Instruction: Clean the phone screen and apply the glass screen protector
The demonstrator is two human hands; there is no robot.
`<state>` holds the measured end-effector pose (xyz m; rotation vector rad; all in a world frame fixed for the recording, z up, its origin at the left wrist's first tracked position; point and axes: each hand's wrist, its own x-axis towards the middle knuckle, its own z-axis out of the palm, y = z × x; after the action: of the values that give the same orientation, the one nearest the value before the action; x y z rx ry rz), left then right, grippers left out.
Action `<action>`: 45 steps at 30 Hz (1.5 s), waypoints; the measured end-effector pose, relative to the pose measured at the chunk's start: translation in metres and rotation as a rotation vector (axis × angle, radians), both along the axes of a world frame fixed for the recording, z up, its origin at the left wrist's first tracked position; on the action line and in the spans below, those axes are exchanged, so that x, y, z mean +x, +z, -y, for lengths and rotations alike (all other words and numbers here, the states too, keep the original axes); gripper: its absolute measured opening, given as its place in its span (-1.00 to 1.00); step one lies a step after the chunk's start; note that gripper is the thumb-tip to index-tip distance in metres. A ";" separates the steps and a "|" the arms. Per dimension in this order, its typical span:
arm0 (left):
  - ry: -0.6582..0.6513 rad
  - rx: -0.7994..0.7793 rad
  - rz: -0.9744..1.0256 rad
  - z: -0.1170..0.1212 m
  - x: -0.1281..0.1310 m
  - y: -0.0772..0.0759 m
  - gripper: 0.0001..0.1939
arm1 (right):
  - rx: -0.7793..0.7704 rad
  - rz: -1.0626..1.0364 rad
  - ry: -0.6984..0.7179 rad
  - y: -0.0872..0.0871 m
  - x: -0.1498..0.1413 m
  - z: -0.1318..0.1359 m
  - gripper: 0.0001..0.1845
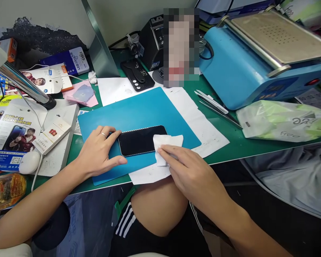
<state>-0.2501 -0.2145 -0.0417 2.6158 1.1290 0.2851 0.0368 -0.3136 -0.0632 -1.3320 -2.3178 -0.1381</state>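
Observation:
A smartphone (pixel 139 140) with a dark screen lies face up on a blue mat (pixel 128 110). My left hand (pixel 100 151), with a ring on one finger, rests at the phone's left end. Its fingertips are by the phone's upper left corner and its thumb is stretched out near the lower edge. In my right hand (pixel 188 167) a folded white tissue (pixel 168 141) is pinched between fingers and thumb. The tissue covers the right end of the phone, so that end is hidden.
White paper (pixel 211 137) lies under the mat. A black phone case (pixel 137 75) is behind it. Tweezers (pixel 211 101), a tissue pack (pixel 283 121) and a blue heating-plate machine (pixel 224 78) stand right. Left are a lamp post (pixel 26 84), a cigarette box (pixel 52 135) and a white mouse (pixel 29 162).

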 end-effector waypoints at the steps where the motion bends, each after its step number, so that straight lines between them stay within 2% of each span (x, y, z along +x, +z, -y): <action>1: -0.002 0.009 -0.005 0.000 0.001 0.001 0.23 | -0.005 -0.008 -0.006 0.001 0.000 -0.001 -0.61; 3: -0.005 0.039 -0.022 0.001 0.003 0.002 0.19 | -0.002 -0.023 -0.018 0.003 -0.002 -0.002 -0.63; 8: 0.008 0.115 -0.071 0.004 0.006 0.001 -0.15 | 0.025 -0.016 -0.038 0.007 -0.014 -0.008 -0.66; 10: 0.004 0.131 -0.077 0.004 0.006 0.000 -0.21 | 0.014 -0.039 -0.032 0.006 -0.019 -0.014 -0.66; 15: -0.013 0.176 -0.070 0.004 0.006 -0.001 -0.21 | -0.052 -0.093 0.012 0.004 -0.023 -0.030 -0.65; 22: -0.011 0.170 -0.078 0.003 0.007 0.000 -0.21 | -0.099 -0.133 0.004 0.003 0.004 -0.032 -0.67; 25: -0.008 0.149 -0.076 0.003 0.007 -0.001 -0.23 | -0.102 -0.117 -0.006 0.002 0.006 -0.032 -0.65; 31: -0.010 0.155 -0.061 0.004 0.006 -0.001 -0.24 | -0.098 -0.095 -0.022 0.001 -0.011 -0.053 -0.59; 37: 0.057 0.149 -0.063 0.004 0.007 -0.002 -0.20 | -0.088 -0.061 0.072 0.003 -0.037 -0.062 -0.58; 45: 0.108 0.084 0.065 0.003 0.007 -0.004 0.10 | -0.159 -0.003 0.189 0.009 -0.073 -0.064 -0.59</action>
<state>-0.2428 -0.2170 -0.0458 2.6010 1.2635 0.4462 -0.0366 -0.2497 -0.0541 -1.1745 -2.4804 0.1104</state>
